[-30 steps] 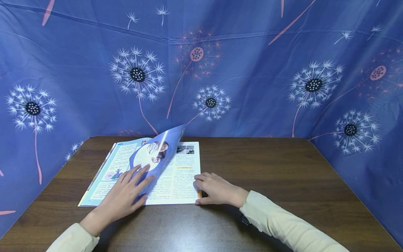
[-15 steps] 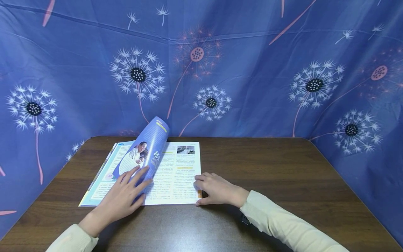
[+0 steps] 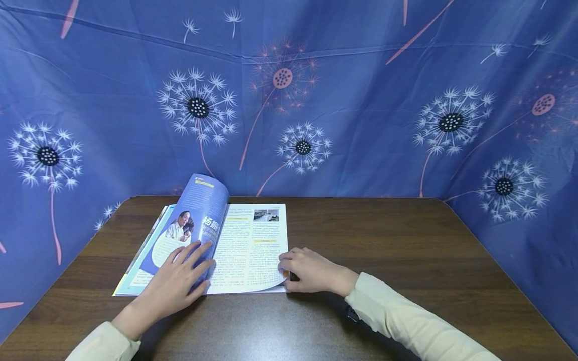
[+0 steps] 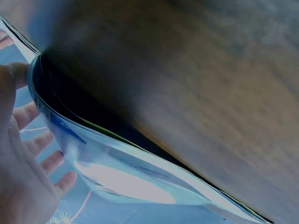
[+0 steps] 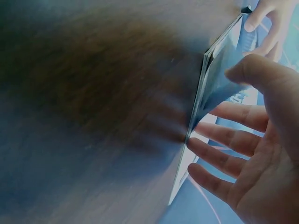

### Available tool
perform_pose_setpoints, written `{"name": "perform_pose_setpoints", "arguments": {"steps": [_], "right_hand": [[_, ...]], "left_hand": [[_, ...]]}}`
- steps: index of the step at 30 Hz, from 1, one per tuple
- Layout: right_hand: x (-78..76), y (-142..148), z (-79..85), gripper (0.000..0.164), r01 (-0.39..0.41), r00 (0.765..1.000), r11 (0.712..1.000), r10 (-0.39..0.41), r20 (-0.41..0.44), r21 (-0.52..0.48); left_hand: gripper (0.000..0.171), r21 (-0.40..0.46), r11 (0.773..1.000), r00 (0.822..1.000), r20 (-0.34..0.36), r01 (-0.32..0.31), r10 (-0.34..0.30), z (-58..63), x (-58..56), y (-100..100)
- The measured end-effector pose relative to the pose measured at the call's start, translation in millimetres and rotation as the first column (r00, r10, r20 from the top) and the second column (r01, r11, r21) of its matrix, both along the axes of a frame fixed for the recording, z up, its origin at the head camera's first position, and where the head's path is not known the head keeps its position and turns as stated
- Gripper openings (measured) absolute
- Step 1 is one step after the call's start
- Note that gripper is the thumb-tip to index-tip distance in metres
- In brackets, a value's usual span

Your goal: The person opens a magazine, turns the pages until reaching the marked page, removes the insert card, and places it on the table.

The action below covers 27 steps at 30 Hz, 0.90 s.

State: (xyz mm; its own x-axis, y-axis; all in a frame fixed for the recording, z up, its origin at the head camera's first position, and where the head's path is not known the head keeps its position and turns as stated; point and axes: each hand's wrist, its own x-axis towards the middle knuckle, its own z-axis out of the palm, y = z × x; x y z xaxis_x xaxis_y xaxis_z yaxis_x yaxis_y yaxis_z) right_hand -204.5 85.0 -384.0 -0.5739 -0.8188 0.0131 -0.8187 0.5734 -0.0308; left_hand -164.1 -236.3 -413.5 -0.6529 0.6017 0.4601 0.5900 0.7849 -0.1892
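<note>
An open magazine (image 3: 257,250) lies on the table's left half. Its blue page (image 3: 198,200), printed with a photo of a person, bows up over the left side, its top raised. My left hand (image 3: 178,281) rests on the lower part of that page near the spine, fingers spread. My right hand (image 3: 311,273) is at the right edge and pinches the lower corner of the white right page, which lifts off the sheets below. In the right wrist view the lifted page (image 5: 217,95) curves between thumb and fingers; the fingertips touch the magazine's edge.
The dark wooden table (image 3: 384,240) extends to the right of the magazine and in front of it. A blue cloth (image 3: 361,100) with dandelion prints hangs behind the table and along its sides. A dark object (image 3: 352,314) shows under the right sleeve.
The blue page has swung leftward from the middle and come down over the left side. The right page's lower corner has risen at my right hand. My left hand has barely moved.
</note>
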Motion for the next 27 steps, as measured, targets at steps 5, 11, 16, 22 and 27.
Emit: {"name": "perform_pose_setpoints", "arguments": {"steps": [5,11,16,22,27], "right_hand": [[-0.6,0.5,-1.2,0.022,-0.008,1.000,1.000,0.007,-0.017,-0.025],[-2.8,0.9,-2.5,0.017,0.004,1.000,0.997,-0.007,-0.031,-0.083],[-6.1,0.4,-3.3,0.017,0.006,0.999,0.991,-0.012,-0.049,-0.131],[-8.7,-0.4,-2.9,0.020,-0.003,0.998,0.983,-0.010,-0.067,-0.185],[-9.5,-1.4,-2.4,0.021,-0.003,0.997,0.978,-0.014,-0.081,-0.211]], "left_hand": [[0.040,-0.022,0.999,0.999,0.023,-0.027,0.027,0.2,1.6,-0.1],[0.045,-0.054,0.996,0.994,0.077,-0.072,0.076,2.0,3.6,1.2],[0.051,-0.052,0.994,0.987,0.116,-0.101,0.106,2.8,5.1,2.5],[0.060,-0.051,0.991,0.981,0.149,-0.120,0.126,4.0,6.4,5.5],[0.066,-0.052,0.992,0.981,0.150,-0.114,0.121,4.5,6.5,7.0]]}}
